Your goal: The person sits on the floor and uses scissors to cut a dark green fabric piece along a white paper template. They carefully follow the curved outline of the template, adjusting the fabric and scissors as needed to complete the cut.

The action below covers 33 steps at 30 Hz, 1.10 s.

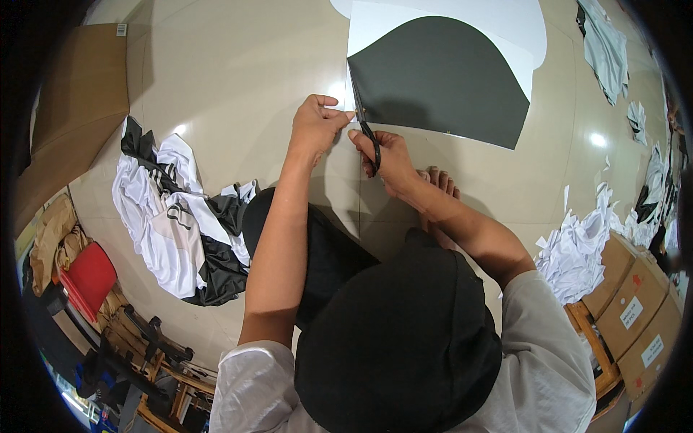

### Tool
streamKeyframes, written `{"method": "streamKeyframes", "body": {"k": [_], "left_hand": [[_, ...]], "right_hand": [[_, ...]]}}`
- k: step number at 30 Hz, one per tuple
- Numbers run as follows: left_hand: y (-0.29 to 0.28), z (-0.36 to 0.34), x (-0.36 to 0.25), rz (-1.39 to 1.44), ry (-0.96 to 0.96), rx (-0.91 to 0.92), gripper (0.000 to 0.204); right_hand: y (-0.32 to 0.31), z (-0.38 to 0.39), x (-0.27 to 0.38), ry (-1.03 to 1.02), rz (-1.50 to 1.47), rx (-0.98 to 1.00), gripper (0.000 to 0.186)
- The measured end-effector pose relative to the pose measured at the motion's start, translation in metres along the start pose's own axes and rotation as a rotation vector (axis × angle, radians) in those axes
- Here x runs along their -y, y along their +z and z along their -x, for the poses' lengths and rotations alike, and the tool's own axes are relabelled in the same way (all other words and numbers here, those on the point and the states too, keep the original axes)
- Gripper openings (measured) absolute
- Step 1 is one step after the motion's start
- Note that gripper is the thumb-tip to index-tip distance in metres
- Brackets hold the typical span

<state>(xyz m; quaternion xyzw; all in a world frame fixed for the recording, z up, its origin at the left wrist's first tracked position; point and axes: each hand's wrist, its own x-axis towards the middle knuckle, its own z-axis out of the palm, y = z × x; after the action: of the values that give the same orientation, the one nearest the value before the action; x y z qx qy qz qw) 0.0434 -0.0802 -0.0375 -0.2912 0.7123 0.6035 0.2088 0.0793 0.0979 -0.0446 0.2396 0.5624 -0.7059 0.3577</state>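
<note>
My right hand (388, 160) grips black-handled scissors (373, 141), their blades pointing away from me along the left edge of a dark grey sheet (440, 79). That sheet has a curved far edge and lies on a larger white sheet (530, 29) on the floor. At the scissors' left side, my left hand (317, 124) has its thumb and a fingertip together at a narrow white strip (351, 97) beside the dark edge. Its other fingers are bent, and the exact hold is small in view.
White and black garments (170, 224) lie heaped on the tiled floor (238, 79) at left. A large cardboard box (79, 101) and a red chair (88, 281) stand further left. White scraps (577, 249) pile up at right near stacked cartons (628, 314). My bare foot (440, 184) is near the sheet.
</note>
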Motion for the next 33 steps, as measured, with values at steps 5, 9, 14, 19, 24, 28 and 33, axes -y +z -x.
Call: {"method": "streamKeyframes", "body": {"k": [5,9,14,19,24,28,33], "left_hand": [[0.0,-0.001,0.001,0.005,0.007,0.003,0.055],[-0.001,-0.001,0.003,-0.019,0.008,0.001,0.055],[0.0,0.0,-0.001,-0.019,-0.004,0.013,0.055],[-0.001,0.002,-0.001,-0.018,-0.001,0.009,0.055],[-0.001,0.001,-0.001,-0.005,-0.001,0.009,0.055],[-0.002,0.0,-0.001,-0.006,0.004,0.015,0.055],[-0.001,-0.001,0.002,-0.012,0.02,-0.002,0.056]], "right_hand": [[0.0,0.001,0.001,-0.009,-0.006,0.015,0.043],[0.001,-0.001,0.006,-0.015,0.024,-0.002,0.046],[0.001,-0.007,0.008,-0.031,0.004,0.014,0.048],[0.002,-0.01,0.006,-0.018,-0.01,0.0,0.048],[0.002,-0.012,0.005,-0.032,-0.023,0.0,0.041],[0.001,-0.012,0.005,-0.038,-0.017,-0.002,0.04],[0.001,-0.012,0.006,-0.037,0.006,0.006,0.04]]}}
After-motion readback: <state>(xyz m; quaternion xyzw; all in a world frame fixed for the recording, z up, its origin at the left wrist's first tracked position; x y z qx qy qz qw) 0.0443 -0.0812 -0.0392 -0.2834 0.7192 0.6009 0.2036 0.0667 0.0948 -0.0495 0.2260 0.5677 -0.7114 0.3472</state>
